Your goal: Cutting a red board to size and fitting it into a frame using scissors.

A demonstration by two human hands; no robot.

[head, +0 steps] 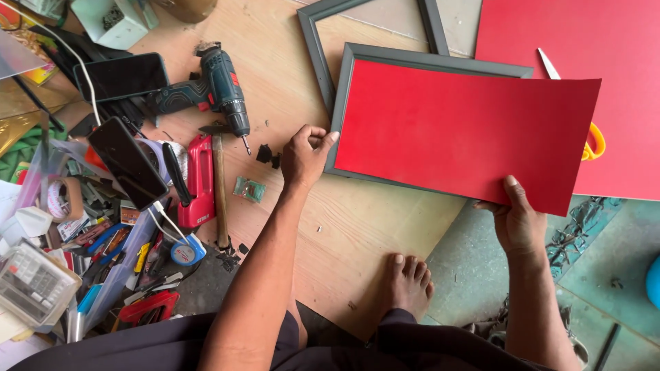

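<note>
I hold a red sheet (467, 130) flat over a grey picture frame (426, 63) that lies on the plywood board (357, 220) on the floor. The sheet is a plain, matte red rectangle with clean straight edges, and it covers nearly the whole frame, so only the grey top and left rails show around it; its right end juts past the board's right edge. My left hand (306, 154) rests at the frame's left rail, fingers curled together with the thumb touching the sheet's left edge. My right hand (515, 216) pinches the sheet's lower right corner, thumb on top and fingers beneath. A second grey frame (316, 55) lies behind, near the board's far edge. A cordless drill (213, 93), a hammer (220, 192) and a red staple gun (199, 182) lie towards the board's left edge.
</note>
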